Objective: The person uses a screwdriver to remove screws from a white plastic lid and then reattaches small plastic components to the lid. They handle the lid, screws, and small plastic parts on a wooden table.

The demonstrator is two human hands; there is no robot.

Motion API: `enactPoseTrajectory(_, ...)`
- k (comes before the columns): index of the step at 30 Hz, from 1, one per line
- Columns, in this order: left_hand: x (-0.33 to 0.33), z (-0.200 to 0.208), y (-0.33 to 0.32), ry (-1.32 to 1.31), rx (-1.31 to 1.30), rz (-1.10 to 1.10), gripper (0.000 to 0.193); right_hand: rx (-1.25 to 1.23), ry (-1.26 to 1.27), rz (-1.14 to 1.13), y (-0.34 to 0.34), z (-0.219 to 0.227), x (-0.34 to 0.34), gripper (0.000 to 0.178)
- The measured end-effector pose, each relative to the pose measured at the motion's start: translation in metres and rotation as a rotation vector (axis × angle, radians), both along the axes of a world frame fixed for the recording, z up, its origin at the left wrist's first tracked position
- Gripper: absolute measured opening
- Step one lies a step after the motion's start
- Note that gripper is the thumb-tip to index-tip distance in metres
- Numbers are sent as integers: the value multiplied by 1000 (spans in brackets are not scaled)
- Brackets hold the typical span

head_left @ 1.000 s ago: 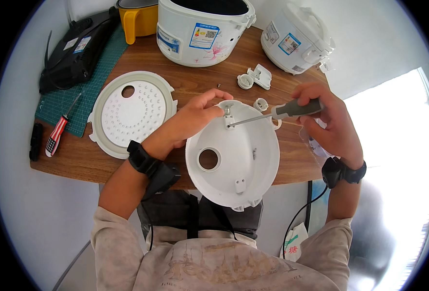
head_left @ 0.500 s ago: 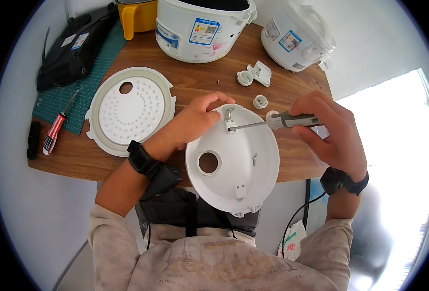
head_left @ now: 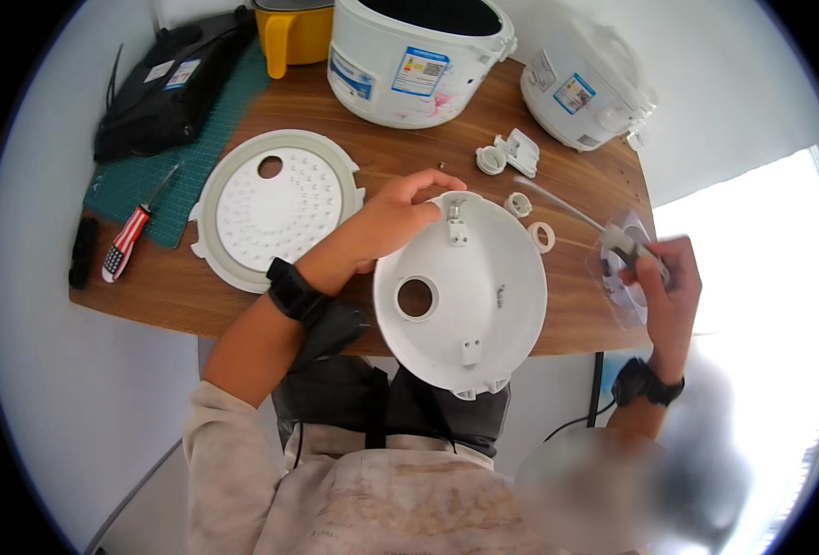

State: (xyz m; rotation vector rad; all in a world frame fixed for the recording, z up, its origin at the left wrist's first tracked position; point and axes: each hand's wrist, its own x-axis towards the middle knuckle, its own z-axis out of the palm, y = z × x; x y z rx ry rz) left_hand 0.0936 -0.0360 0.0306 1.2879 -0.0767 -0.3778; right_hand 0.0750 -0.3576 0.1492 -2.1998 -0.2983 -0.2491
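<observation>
A white oval rice cooker lid shell [head_left: 469, 287] is tilted at the table's front edge, its hollow side facing me. My left hand [head_left: 398, 215] grips its far left rim, thumb inside. Inside the shell are a small metal bracket [head_left: 455, 212], a screw-holed white post [head_left: 470, 351] and a round hole. Off to the right, my right hand [head_left: 673, 289] is closed round a grey-handled screwdriver [head_left: 620, 242]. Its long blade points up and left, apart from the shell. Below that hand lies a clear plastic piece [head_left: 628, 303]. A white ring [head_left: 542, 238] lies beside the shell.
A round white steam plate [head_left: 280, 217] lies left, near a red-white-blue screwdriver [head_left: 127, 242] on a green cutting mat [head_left: 197, 139]. Behind are a cooker body [head_left: 409, 83], another cooker [head_left: 580, 92] and a yellow pot [head_left: 303, 42]. Small white caps [head_left: 492, 161] lie on the wooden table [head_left: 409, 153].
My right hand has drawn the screwdriver out of the shell, moving right and toward me, and its blade has swung to point up-left. My left hand keeps its hold on the shell.
</observation>
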Motion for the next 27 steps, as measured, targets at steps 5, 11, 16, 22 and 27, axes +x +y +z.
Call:
enactPoseTrajectory(5, 3, -5, 2, 8, -13, 12, 37, -286, -104, -284, -67, -72, -25, 21)
enactPoseTrajectory(11, 6, -5, -1, 46, -2, 0, 39, -527, -63, -405, -52, -112, -60, 29)
enactPoseTrajectory(16, 4, 0, 4, 48, -13, -16, 42, -678, -121, -329, -45, -126, -54, 33)
enactPoseTrajectory(22, 8, -8, 2, 41, -7, -24, 42, -733, -120, -218, -38, -115, -43, 29)
enactPoseTrajectory(27, 5, 1, -1, 72, -2, -20, 42, -671, -172, -165, -34, -97, -32, 22)
